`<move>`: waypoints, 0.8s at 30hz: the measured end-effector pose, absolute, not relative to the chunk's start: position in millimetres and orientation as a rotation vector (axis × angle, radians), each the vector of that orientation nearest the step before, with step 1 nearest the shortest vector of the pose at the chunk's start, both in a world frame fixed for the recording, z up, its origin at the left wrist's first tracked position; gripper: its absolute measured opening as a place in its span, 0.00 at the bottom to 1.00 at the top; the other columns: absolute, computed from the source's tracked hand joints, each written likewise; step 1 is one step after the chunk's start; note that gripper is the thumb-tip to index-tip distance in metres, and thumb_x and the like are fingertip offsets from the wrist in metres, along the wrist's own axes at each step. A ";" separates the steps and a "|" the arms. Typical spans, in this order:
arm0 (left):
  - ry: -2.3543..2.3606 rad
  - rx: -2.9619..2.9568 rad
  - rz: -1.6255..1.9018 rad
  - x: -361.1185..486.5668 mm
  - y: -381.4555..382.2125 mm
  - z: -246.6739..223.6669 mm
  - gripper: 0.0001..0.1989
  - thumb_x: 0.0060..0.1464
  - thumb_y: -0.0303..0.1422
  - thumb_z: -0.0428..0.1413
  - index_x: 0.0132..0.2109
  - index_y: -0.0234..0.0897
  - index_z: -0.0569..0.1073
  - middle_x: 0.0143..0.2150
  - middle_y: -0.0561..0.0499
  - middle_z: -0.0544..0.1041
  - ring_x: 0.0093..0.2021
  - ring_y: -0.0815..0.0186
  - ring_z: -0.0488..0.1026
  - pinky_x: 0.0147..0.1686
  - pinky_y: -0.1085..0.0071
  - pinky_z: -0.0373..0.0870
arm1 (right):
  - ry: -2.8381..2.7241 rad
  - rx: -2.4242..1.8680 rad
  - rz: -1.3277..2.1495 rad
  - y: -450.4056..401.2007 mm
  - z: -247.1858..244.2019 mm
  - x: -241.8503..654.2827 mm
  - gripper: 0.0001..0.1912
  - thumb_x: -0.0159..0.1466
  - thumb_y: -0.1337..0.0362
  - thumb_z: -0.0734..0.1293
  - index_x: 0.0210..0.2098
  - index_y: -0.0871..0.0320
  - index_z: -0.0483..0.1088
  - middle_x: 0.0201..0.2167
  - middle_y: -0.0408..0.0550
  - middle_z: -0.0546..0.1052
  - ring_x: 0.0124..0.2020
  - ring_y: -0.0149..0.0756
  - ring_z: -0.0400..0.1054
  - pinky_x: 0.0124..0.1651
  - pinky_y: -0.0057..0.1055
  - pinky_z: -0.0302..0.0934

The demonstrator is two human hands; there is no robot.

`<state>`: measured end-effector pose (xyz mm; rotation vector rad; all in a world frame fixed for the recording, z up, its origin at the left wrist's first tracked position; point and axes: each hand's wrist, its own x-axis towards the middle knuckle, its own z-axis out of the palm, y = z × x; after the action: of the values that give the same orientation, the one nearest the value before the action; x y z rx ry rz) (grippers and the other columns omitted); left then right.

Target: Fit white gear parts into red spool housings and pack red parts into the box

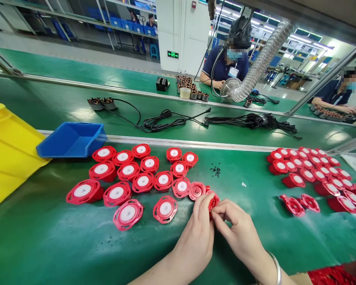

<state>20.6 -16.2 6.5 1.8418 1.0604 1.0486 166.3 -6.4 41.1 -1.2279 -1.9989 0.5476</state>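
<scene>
My left hand [197,227] is closed around a small red plastic housing [214,201], which it holds just above the green bench. At the near edge of that part my right hand [235,223] is in a pinch, thumb and forefinger together; whatever sits between those fingertips is hidden. Beside my left fingers lies another red housing [197,190], its hollow side up. Left of it spread several red housings with white round centres [165,208]. Small black pieces [216,170] lie scattered beyond my hands, and a few tiny white pieces [243,184] are off to the right.
A blue bin [72,138] and a yellow bin [8,154] stand at the left. More red-and-white housings [311,166] crowd the right, near two open red parts [299,204]. Black cables [252,120] lie behind the metal rail. A co-worker [225,67] sits opposite.
</scene>
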 end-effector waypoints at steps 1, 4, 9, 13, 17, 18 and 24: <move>1.070 1.846 1.063 20.9 -17.1 4.1 0.30 0.60 0.20 0.42 0.67 0.38 0.46 0.66 0.34 0.56 0.68 0.53 0.57 0.63 0.49 0.63 | -2.018 -1.227 0.508 -7.6 38.5 163.9 0.07 0.68 0.72 0.63 0.35 0.55 0.68 0.30 0.43 0.73 0.29 0.32 0.69 0.33 0.26 0.67; 1.094 1.811 1.103 20.9 -18.5 -0.1 0.31 0.59 0.20 0.43 0.67 0.38 0.46 0.67 0.33 0.54 0.68 0.51 0.57 0.63 0.48 0.63 | -2.095 -1.222 0.374 -8.9 33.3 159.4 0.07 0.70 0.72 0.60 0.38 0.56 0.67 0.31 0.46 0.72 0.30 0.34 0.69 0.35 0.30 0.68; 1.114 1.453 1.080 19.6 -14.1 8.7 0.24 0.64 0.28 0.45 0.65 0.40 0.50 0.66 0.36 0.58 0.67 0.51 0.59 0.64 0.46 0.59 | -2.185 -1.160 0.434 21.5 44.3 178.1 0.06 0.71 0.68 0.61 0.39 0.55 0.69 0.33 0.46 0.75 0.34 0.33 0.71 0.39 0.29 0.69; 1.031 1.096 1.082 18.7 -6.6 16.6 0.20 0.64 0.34 0.49 0.61 0.40 0.54 0.57 0.41 0.66 0.54 0.56 0.71 0.59 0.49 0.68 | -2.220 -1.298 0.216 67.6 36.3 199.5 0.07 0.71 0.66 0.61 0.41 0.57 0.71 0.37 0.49 0.76 0.37 0.36 0.73 0.43 0.32 0.70; 0.973 0.936 1.042 19.1 -2.6 20.8 0.23 0.62 0.38 0.51 0.60 0.40 0.54 0.52 0.42 0.69 0.48 0.57 0.73 0.38 0.57 0.81 | -2.307 -1.351 0.181 94.3 8.8 203.9 0.10 0.71 0.66 0.60 0.42 0.58 0.73 0.37 0.51 0.76 0.36 0.38 0.74 0.41 0.35 0.72; 0.971 0.927 1.027 19.3 -2.5 22.0 0.24 0.61 0.39 0.52 0.60 0.40 0.54 0.51 0.42 0.69 0.48 0.56 0.72 0.34 0.59 0.82 | -2.317 -1.365 0.175 96.7 3.5 203.4 0.10 0.71 0.66 0.60 0.42 0.59 0.73 0.37 0.52 0.76 0.36 0.39 0.74 0.41 0.35 0.72; 0.934 0.908 1.032 19.6 -3.3 28.1 0.23 0.59 0.38 0.54 0.59 0.40 0.58 0.47 0.45 0.70 0.44 0.60 0.72 0.31 0.63 0.82 | -2.312 -1.413 0.191 99.3 -4.1 202.5 0.11 0.71 0.66 0.59 0.36 0.58 0.72 0.33 0.50 0.74 0.32 0.37 0.72 0.38 0.33 0.70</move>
<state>19.6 -3.3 28.1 0.9077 0.9341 1.0322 202.5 99.3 -4.1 -1.4134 -2.3120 0.1907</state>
